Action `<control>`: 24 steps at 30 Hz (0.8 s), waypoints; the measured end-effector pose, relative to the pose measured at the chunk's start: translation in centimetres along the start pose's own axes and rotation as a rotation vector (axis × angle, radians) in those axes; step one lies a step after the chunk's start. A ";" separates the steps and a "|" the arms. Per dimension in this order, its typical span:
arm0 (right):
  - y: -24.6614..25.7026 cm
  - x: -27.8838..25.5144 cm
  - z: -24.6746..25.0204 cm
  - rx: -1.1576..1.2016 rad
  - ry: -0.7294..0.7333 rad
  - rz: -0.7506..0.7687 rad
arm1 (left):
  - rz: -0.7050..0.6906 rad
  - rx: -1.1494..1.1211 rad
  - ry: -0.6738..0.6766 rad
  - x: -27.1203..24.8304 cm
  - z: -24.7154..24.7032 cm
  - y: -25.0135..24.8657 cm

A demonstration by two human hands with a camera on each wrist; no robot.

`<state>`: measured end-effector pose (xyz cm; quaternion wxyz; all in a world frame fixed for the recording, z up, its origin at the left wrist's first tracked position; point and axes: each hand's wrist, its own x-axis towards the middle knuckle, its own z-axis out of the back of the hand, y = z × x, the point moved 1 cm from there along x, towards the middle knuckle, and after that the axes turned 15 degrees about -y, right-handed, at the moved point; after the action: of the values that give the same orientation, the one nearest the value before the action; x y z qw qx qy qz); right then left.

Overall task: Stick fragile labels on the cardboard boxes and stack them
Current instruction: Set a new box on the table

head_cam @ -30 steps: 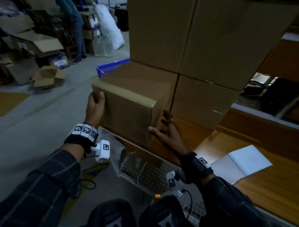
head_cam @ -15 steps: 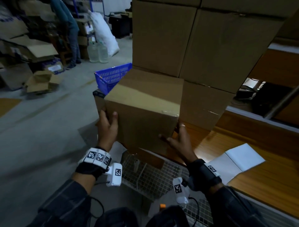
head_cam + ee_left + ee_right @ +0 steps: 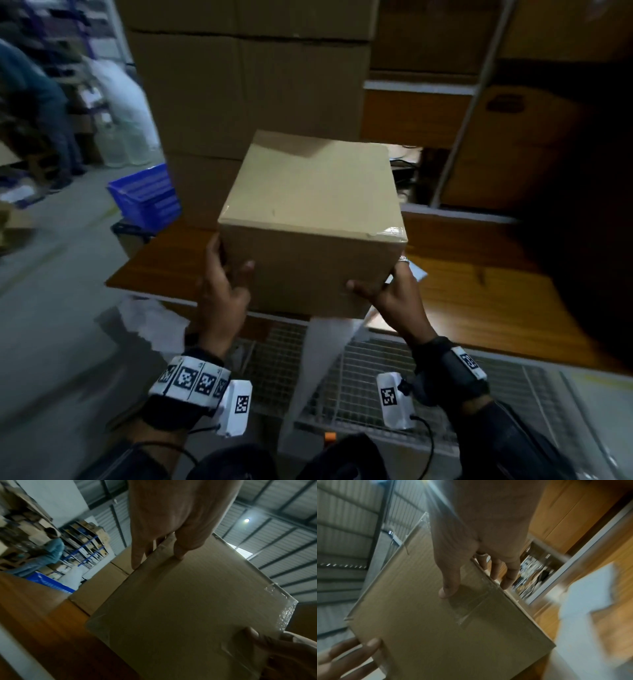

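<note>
I hold a plain cardboard box (image 3: pixel 308 205) in the air over the wooden table (image 3: pixel 479 291), its taped seam showing at the near right edge. My left hand (image 3: pixel 222 284) grips its lower left corner, thumb on the front face. My right hand (image 3: pixel 394 294) grips the lower right corner, fingers along the side. In the left wrist view the box (image 3: pixel 188 608) fills the frame below my left hand (image 3: pixel 163 527). In the right wrist view my right hand (image 3: pixel 471 540) clasps the box (image 3: pixel 445 628) at its edge. No label shows on the visible faces.
A tall stack of large cardboard boxes (image 3: pixel 246 96) stands behind on the table's left. A white sheet (image 3: pixel 416 272) lies on the table under the box's right side. A blue basket (image 3: pixel 147 195) sits at the left, a wire rack (image 3: pixel 376 359) below the table edge, a person (image 3: pixel 34 102) far left.
Both hands have lifted the box away from the stack at the table's left end and carried it right and up. My view has swung right toward the shelving.
</note>
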<state>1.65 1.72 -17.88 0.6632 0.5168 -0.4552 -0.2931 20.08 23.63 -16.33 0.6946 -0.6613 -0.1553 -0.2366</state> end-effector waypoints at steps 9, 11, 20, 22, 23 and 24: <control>0.2 -1.6 20.8 -0.055 -0.214 -0.072 | -0.069 -0.136 0.231 -9.5 -13.2 -7.8; -0.2 -1.5 23.0 -0.088 -0.244 -0.072 | -0.052 -0.164 0.280 -10.2 -15.2 -8.5; -4.3 -0.3 34.3 -0.159 -0.396 -0.137 | -0.051 -0.196 0.471 -15.9 -25.5 -10.5; -5.4 0.6 35.5 -0.166 -0.394 -0.158 | -0.034 -0.190 0.498 -16.7 -27.0 -9.8; -5.8 1.1 35.9 -0.173 -0.386 -0.159 | -0.025 -0.190 0.511 -17.0 -27.7 -9.3; -6.2 1.6 36.1 -0.180 -0.379 -0.167 | -0.013 -0.188 0.523 -17.2 -28.3 -8.8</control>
<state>-29.95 -16.63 -21.44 0.5828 0.4271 -0.4992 -0.4782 -1.80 -2.48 -20.14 0.6450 -0.6385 0.0475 -0.4172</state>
